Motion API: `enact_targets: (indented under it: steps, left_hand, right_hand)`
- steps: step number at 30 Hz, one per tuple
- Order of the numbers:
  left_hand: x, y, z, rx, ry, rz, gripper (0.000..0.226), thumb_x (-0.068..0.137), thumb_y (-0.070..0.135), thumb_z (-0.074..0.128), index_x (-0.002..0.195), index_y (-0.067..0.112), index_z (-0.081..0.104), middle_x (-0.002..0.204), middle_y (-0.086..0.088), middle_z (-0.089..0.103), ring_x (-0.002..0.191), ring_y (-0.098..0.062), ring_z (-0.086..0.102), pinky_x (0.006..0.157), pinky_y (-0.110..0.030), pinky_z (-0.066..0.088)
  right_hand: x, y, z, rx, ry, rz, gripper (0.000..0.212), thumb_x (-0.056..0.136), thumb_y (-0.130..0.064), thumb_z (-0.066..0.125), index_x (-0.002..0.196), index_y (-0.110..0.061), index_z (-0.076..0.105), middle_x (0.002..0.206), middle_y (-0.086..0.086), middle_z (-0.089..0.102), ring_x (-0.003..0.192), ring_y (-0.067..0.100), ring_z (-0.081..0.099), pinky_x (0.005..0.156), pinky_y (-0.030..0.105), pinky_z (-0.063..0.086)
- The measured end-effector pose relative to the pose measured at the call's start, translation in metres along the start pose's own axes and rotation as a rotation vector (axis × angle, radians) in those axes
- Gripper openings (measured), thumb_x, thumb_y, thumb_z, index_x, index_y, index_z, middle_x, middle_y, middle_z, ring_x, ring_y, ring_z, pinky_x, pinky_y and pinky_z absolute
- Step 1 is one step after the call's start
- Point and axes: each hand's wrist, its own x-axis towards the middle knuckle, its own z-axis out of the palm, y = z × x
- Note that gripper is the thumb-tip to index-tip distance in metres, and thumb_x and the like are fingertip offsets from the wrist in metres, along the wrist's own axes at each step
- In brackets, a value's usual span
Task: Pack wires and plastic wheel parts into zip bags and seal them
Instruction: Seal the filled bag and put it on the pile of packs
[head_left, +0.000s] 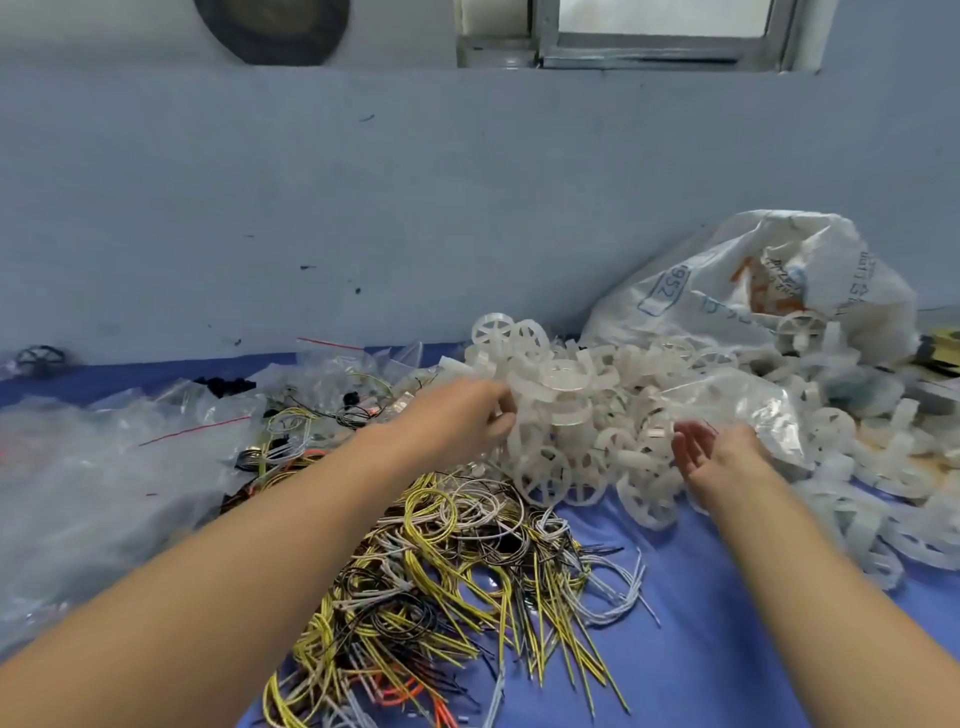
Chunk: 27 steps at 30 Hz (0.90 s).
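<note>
At my far left a heap of clear zip bags (104, 457) lies slumped on the blue cloth (701, 649), some with red seal strips; a dark wheel (40, 358) sits alone against the wall beyond them; nearer the middle, a tangle of wires (457, 561), yellow, black, grey and a few orange, spreads under my left forearm towards me; my left hand (457, 421) reaches over it into the pile of white plastic wheel parts (571, 415), fingers curled and pinching one of the white wheels at the pile's left edge; the pile runs on rightward along the cloth; my right hand (722, 457) is held palm inward beside the pile, its fingers loosely spread, its back touching a clear zip bag (737, 410) that lies over the wheels, though I cannot tell whether the thumb grips it; behind, at the far right, a big white printed sack (753, 291) leans against the wall, spilling more wheels.
</note>
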Motion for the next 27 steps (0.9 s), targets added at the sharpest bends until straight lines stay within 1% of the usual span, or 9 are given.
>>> enact_targets:
  steps: [2, 4, 7, 9, 14, 18, 21, 23, 27]
  left_hand:
    - [0.018, 0.023, 0.007, -0.061, 0.054, 0.02, 0.022, 0.098, 0.033, 0.048, 0.114, 0.024, 0.06, 0.102, 0.006, 0.069, 0.086, -0.014, 0.064, 0.077, -0.035, 0.057]
    - [0.04, 0.061, 0.019, -0.066, 0.129, 0.103, 0.027, 0.097, 0.031, 0.048, 0.123, 0.025, 0.054, 0.116, 0.004, 0.063, 0.097, -0.016, 0.061, 0.078, -0.03, 0.05]
    - [0.065, 0.117, 0.042, 0.135, 0.189, 0.313, 0.045, 0.094, 0.027, 0.052, 0.138, 0.024, 0.042, 0.137, -0.005, 0.047, 0.123, -0.025, 0.045, 0.097, -0.04, 0.041]
    - [0.077, 0.155, 0.059, 0.315, 0.151, 0.41, 0.049, 0.093, 0.021, 0.052, 0.14, 0.02, 0.04, 0.142, -0.009, 0.042, 0.13, -0.029, 0.039, 0.105, -0.044, 0.033]
    - [0.101, 0.206, 0.08, 0.512, 0.137, 0.436, 0.031, 0.098, 0.017, 0.044, 0.128, 0.012, 0.05, 0.133, -0.008, 0.05, 0.126, -0.027, 0.043, 0.106, -0.042, 0.03]
    - [0.128, 0.227, 0.074, 0.521, 0.205, 0.465, 0.028, 0.097, 0.013, 0.044, 0.122, 0.011, 0.056, 0.128, -0.009, 0.055, 0.121, -0.027, 0.049, 0.101, -0.04, 0.035]
    - [0.154, 0.247, 0.061, 0.45, 0.245, 0.518, 0.027, 0.096, 0.01, 0.044, 0.12, 0.01, 0.058, 0.121, -0.007, 0.06, 0.112, -0.027, 0.059, 0.083, -0.035, 0.043]
    - [0.178, 0.256, 0.04, 0.39, 0.277, 0.479, 0.025, 0.096, 0.008, 0.045, 0.114, 0.012, 0.062, 0.114, -0.005, 0.064, 0.105, -0.027, 0.064, 0.07, -0.033, 0.038]
    - [0.224, 0.265, -0.009, 0.237, 0.305, 0.356, 0.018, 0.099, 0.019, 0.045, 0.104, 0.016, 0.062, 0.097, -0.002, 0.062, 0.088, -0.03, 0.06, 0.066, -0.031, 0.034]
  right_hand:
    - [0.005, -0.01, -0.011, -0.016, 0.021, 0.007, 0.039, 0.104, -0.019, 0.023, 0.091, -0.004, 0.056, 0.076, 0.006, 0.058, 0.061, 0.011, 0.055, 0.035, 0.017, 0.045]
    - [0.002, -0.019, -0.024, -0.078, 0.03, -0.017, 0.038, 0.103, -0.014, 0.024, 0.091, -0.001, 0.058, 0.078, 0.008, 0.06, 0.062, 0.014, 0.057, 0.043, 0.02, 0.05]
    - [-0.005, -0.019, -0.034, -0.215, -0.036, -0.063, 0.038, 0.104, -0.016, 0.029, 0.086, -0.002, 0.059, 0.084, 0.01, 0.064, 0.068, 0.018, 0.059, 0.062, 0.027, 0.051]
    - [-0.006, -0.022, -0.04, -0.273, -0.065, -0.12, 0.035, 0.104, -0.019, 0.032, 0.09, -0.004, 0.06, 0.087, 0.011, 0.066, 0.072, 0.02, 0.062, 0.069, 0.033, 0.054]
    - [0.003, -0.041, -0.05, -0.352, -0.045, -0.266, 0.029, 0.101, -0.018, 0.04, 0.098, -0.004, 0.065, 0.095, 0.017, 0.07, 0.087, 0.03, 0.068, 0.069, 0.038, 0.058]
    - [0.019, -0.065, -0.055, -0.314, 0.03, -0.281, 0.03, 0.1, -0.018, 0.041, 0.086, -0.005, 0.065, 0.086, 0.015, 0.07, 0.078, 0.028, 0.068, 0.064, 0.036, 0.058]
    - [0.036, -0.097, -0.046, -0.226, 0.045, -0.303, 0.037, 0.103, -0.019, 0.038, 0.076, -0.008, 0.061, 0.081, 0.01, 0.067, 0.067, 0.022, 0.063, 0.06, 0.034, 0.054]
    - [0.044, -0.123, -0.031, -0.229, 0.028, -0.344, 0.04, 0.104, -0.024, 0.035, 0.076, -0.01, 0.059, 0.079, 0.007, 0.063, 0.062, 0.019, 0.057, 0.056, 0.03, 0.049]
    - [0.043, -0.188, -0.001, -0.193, 0.109, -0.51, 0.042, 0.104, -0.034, 0.036, 0.076, -0.012, 0.059, 0.072, 0.002, 0.061, 0.059, 0.015, 0.061, 0.062, 0.03, 0.056]
